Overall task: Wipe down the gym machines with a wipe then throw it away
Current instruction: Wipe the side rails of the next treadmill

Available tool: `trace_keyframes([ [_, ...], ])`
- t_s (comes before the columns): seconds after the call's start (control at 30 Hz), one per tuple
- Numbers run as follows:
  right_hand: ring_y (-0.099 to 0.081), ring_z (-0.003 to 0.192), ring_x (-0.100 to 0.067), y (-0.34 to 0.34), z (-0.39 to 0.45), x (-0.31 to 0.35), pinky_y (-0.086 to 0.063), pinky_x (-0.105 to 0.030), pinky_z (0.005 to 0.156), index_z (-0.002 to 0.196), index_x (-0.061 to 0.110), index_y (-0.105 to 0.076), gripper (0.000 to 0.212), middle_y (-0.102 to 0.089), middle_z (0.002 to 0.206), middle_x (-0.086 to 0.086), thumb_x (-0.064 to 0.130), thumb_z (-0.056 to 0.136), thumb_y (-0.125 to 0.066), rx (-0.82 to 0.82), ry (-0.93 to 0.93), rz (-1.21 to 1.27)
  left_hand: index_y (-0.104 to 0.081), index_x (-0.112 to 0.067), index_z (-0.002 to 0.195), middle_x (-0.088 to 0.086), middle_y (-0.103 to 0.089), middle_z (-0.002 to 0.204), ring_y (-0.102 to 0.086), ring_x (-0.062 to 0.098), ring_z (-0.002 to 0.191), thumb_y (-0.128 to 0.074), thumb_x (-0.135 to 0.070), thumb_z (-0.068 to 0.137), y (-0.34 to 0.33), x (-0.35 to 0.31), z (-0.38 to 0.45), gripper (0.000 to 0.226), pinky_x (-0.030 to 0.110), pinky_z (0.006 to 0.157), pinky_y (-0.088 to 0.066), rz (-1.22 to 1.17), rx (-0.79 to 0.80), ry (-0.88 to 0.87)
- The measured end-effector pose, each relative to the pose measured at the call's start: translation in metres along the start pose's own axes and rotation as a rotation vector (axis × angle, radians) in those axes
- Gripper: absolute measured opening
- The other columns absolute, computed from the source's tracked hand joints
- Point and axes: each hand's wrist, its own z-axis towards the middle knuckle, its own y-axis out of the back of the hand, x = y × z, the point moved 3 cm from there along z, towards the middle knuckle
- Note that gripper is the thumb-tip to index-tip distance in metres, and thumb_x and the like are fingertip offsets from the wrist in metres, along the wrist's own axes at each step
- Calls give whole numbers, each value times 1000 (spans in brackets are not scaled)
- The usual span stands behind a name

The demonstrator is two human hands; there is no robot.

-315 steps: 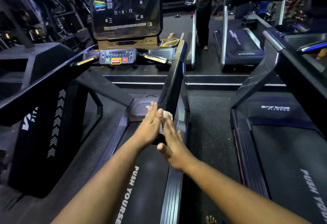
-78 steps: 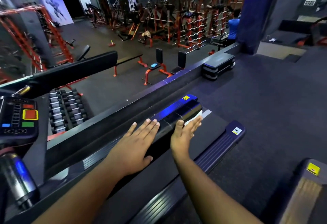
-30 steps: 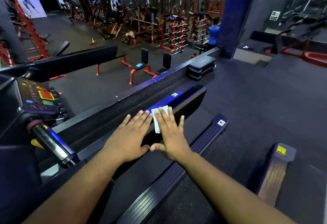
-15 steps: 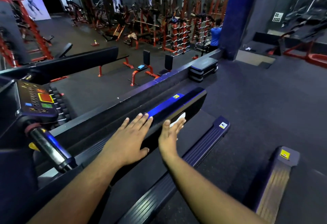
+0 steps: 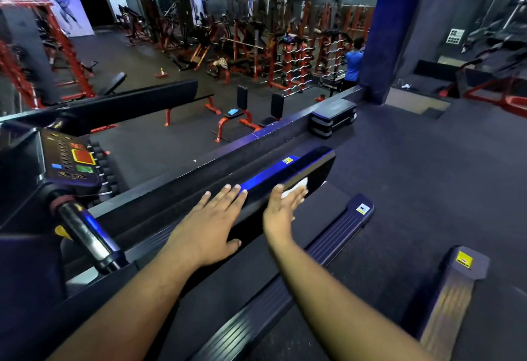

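left hand [image 5: 209,228] lies flat, fingers spread, on the treadmill handrail [image 5: 296,173]; right hand [image 5: 281,210], fingers straight, presses a white wipe [image 5: 298,189] against its side

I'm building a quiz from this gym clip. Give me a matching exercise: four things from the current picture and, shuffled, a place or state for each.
Things:
1. left hand
2. white wipe
3. red button
4. person in blue shirt

Places or states:
A. on the console panel, far left
B. pressed under the right hand against the handrail
C. flat on top of the handrail
D. beside the blue pillar

Pairs: 1-C, 2-B, 3-A, 4-D
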Motion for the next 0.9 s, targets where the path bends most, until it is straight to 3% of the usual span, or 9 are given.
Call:
trace_keyframes([
  [0.1, 16, 154, -18, 34, 47, 22, 2, -66, 119, 160, 16, 13, 117, 22, 167, -2, 94, 75, -11, -93, 22, -101, 14, -23, 162, -5, 16, 170, 16, 11, 155, -58, -53, 94, 0, 0, -1, 103, 40, 128, 2, 1, -4, 8],
  [0.17, 18, 154, -18, 43, 55, 24, 7, -69, 117, 162, 22, 1, 129, 19, 168, -2, 103, 62, -4, -67, 142, -271, 15, -22, 161, -4, 17, 169, 16, 11, 155, -58, -53, 94, 1, -1, -2, 104, 41, 128, 1, 5, -2, 15],
  [0.27, 21, 153, -16, 28, 13, 12, 12, -65, 114, 161, 24, -17, 115, 4, 170, 5, 97, 72, -15, 98, 525, -539, 16, -20, 161, -4, 19, 169, 17, 11, 155, -56, -54, 94, 2, 0, -4, 104, 41, 128, 1, 17, -4, 25],
  [0.33, 19, 154, -14, 19, -21, 1, 15, -60, 113, 161, 22, -18, 114, -4, 169, 7, 95, 73, -21, 247, 744, -679, 15, -19, 161, -4, 19, 169, 17, 10, 155, -52, -57, 95, 2, 0, -6, 102, 41, 128, 1, 19, -12, 30],
  [0.4, 15, 155, -12, 24, -23, -1, 14, -66, 113, 161, 23, -18, 117, -9, 169, 7, 96, 71, -17, 306, 861, -819, 15, -18, 161, -3, 19, 169, 17, 10, 155, -50, -59, 95, 2, 2, -9, 101, 41, 128, 2, 21, -15, 38],
  [0.57, 17, 154, -14, 56, 40, 30, 15, -75, 111, 160, 26, -17, 122, -10, 169, 5, 101, 66, -6, 261, 680, -961, 19, -19, 160, -2, 21, 168, 18, 12, 155, -55, -55, 95, 3, 10, -31, 105, 44, 128, 3, 40, 3, 61],
  [0.67, 23, 153, -18, 43, 24, 38, 15, -75, 110, 160, 20, -17, 127, -8, 169, 3, 102, 63, -5, 274, 640, -1009, 20, -20, 159, -3, 22, 168, 18, 12, 155, -57, -56, 94, 5, 15, -48, 107, 46, 127, 5, 43, 17, 80],
  [0.8, 32, 149, -15, 2, -60, 21, 18, -70, 111, 162, 20, -6, 129, 5, 170, 6, 101, 62, -15, 418, 786, -971, 23, -23, 158, -4, 24, 167, 19, 11, 154, -57, -61, 92, 6, 27, -73, 111, 53, 126, 7, 59, 74, 96],
  [0.9, 27, 151, -15, -8, -79, 12, 19, -71, 110, 163, 21, -4, 128, 2, 170, 7, 100, 63, -17, 465, 911, -1024, 23, -23, 158, -4, 23, 168, 19, 11, 154, -55, -67, 90, 8, 42, -91, 112, 56, 125, 8, 67, 109, 94],
])
